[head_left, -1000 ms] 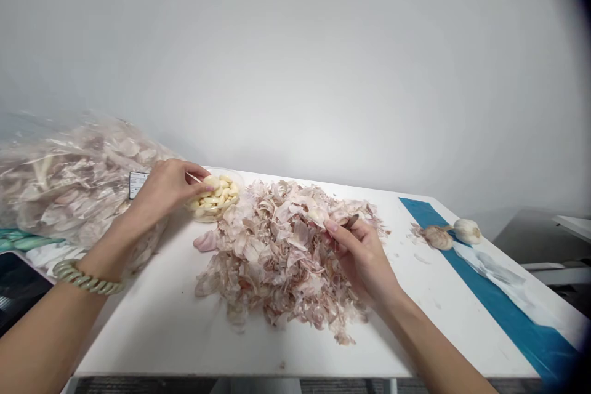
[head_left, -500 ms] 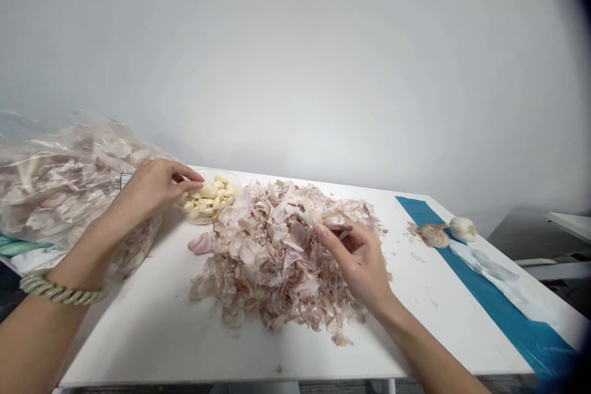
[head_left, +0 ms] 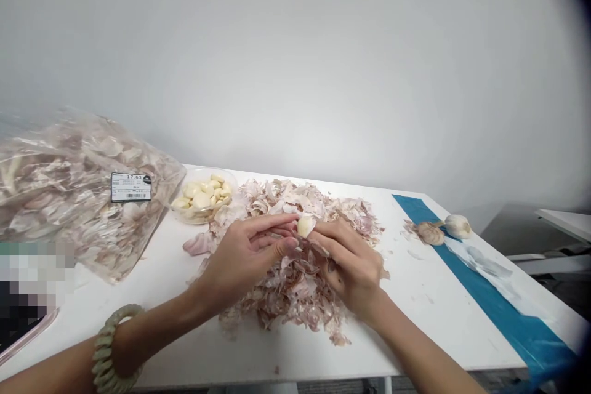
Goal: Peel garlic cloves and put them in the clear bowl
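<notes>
Over the pile of garlic skins (head_left: 295, 301), both my hands meet at a partly peeled garlic clove (head_left: 305, 226). My right hand (head_left: 351, 261) grips it from the right, fingers curled, with some loose skin by the fingertips. From the left, my left hand (head_left: 247, 258) closes thumb and fingertips on the clove's near side; the exact contact is partly hidden. A clear bowl (head_left: 174, 204) of peeled garlic cloves (head_left: 203, 198) stands behind my left hand. An unpeeled clove (head_left: 197, 244) lies at the pile's left edge.
A clear plastic bag (head_left: 92, 197) full of garlic skins, with a price label (head_left: 131, 187), fills the left side. On the right, garlic bulbs (head_left: 457, 226) lie by a blue strip (head_left: 484, 295) with white plastic (head_left: 480, 265). A wall rises behind the white table (head_left: 443, 320).
My left hand has left the bowl and come right and nearer, up to the clove at my right hand. My right hand has turned inward, its fingers more curled. The bag's label is now uncovered.
</notes>
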`<state>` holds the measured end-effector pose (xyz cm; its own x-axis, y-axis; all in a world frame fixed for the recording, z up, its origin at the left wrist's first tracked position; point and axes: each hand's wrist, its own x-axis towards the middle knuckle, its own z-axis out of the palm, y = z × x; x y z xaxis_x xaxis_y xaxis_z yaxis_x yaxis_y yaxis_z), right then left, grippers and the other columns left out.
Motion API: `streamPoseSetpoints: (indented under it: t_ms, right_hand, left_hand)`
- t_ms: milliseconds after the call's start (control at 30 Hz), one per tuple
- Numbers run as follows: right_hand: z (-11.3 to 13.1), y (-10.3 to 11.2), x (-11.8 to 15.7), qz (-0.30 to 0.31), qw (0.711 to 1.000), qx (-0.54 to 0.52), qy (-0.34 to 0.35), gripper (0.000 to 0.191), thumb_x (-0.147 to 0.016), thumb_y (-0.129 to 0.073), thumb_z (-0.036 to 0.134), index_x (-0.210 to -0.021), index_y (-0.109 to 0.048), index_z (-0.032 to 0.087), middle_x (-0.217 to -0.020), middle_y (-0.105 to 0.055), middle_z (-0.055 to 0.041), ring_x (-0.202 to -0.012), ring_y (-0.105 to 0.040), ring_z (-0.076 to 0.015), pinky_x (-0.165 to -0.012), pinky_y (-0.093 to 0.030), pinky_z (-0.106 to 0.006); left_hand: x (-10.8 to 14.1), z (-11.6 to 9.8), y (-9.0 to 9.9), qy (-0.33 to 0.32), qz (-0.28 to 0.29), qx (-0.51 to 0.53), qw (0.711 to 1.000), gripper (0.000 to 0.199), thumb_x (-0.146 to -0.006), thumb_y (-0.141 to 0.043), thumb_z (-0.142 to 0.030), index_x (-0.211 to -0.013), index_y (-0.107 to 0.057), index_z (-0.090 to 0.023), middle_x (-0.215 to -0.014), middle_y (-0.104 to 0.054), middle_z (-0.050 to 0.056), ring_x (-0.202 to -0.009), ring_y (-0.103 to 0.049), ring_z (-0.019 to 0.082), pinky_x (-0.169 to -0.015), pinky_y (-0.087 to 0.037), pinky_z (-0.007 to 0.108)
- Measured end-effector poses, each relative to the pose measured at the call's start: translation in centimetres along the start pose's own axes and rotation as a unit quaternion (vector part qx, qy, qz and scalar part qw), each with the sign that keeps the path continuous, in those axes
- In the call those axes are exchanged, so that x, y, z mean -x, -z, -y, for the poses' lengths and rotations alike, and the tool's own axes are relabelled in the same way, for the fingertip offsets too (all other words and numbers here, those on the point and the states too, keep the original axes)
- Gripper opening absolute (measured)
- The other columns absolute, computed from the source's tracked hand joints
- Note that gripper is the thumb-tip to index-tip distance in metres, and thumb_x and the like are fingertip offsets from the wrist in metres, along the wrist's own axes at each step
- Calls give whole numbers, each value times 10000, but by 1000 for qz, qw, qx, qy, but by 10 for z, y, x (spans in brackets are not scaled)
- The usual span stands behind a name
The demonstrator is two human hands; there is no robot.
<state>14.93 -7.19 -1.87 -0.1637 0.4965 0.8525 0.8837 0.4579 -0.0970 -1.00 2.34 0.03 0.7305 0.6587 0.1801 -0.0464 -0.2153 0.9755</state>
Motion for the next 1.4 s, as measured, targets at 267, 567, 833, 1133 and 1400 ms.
streamPoseSetpoints:
  t_ms: [267, 567, 833, 1133, 1400]
  right_hand:
    - [1, 0, -1, 50, 997, 39, 51, 363, -861, -449, 47, -1198, -508, 169, -954, -656, -129, -770, -536, -194, -573, -450, -332]
    - [1, -2, 0, 65, 991, 81, 80, 422, -826, -514, 31, -1226, -474, 159, -938, -645, -122, -772, -521, -195, -583, -453, -326]
    - [-1, -4, 5, 48, 998, 30, 42, 446, -814, -421, 8, -1236, -471, 143, -966, -621, -136, -816, -507, -206, -615, -464, -345]
    - [4, -4, 2, 69, 996, -54, -32, 419, -794, -385, -27, -1127, -534, 179, -962, -635, -91, -850, -558, -189, -689, -492, -351]
    - [8, -3, -6, 88, 974, -137, -161, 352, -816, -392, 5, -1000, -615, 206, -866, -647, -46, -815, -583, -164, -697, -498, -323]
  left_hand:
    - [-3, 0, 0, 56, -20, 94, 994, 279, -743, -687, -359, -1002, -706, -257, -926, -728, 36, -860, -673, 184, -766, -557, 264]
    - [-4, 3, 2, 49, -23, 94, 994, 310, -620, -783, -161, -911, -723, -249, -895, -742, 9, -865, -681, 183, -763, -565, 245]
    - [-6, 4, 0, 59, -39, 122, 990, 242, -638, -780, -210, -873, -737, -246, -869, -752, 19, -857, -688, 198, -781, -568, 278]
    - [-8, 6, 4, 19, -4, 42, 999, 280, -702, -726, -311, -975, -727, -247, -1025, -727, 45, -974, -659, 238, -871, -530, 347]
    - [-7, 6, 4, 29, 27, 57, 998, 283, -740, -696, -328, -1016, -709, -268, -1079, -710, 38, -1004, -642, 212, -889, -509, 323]
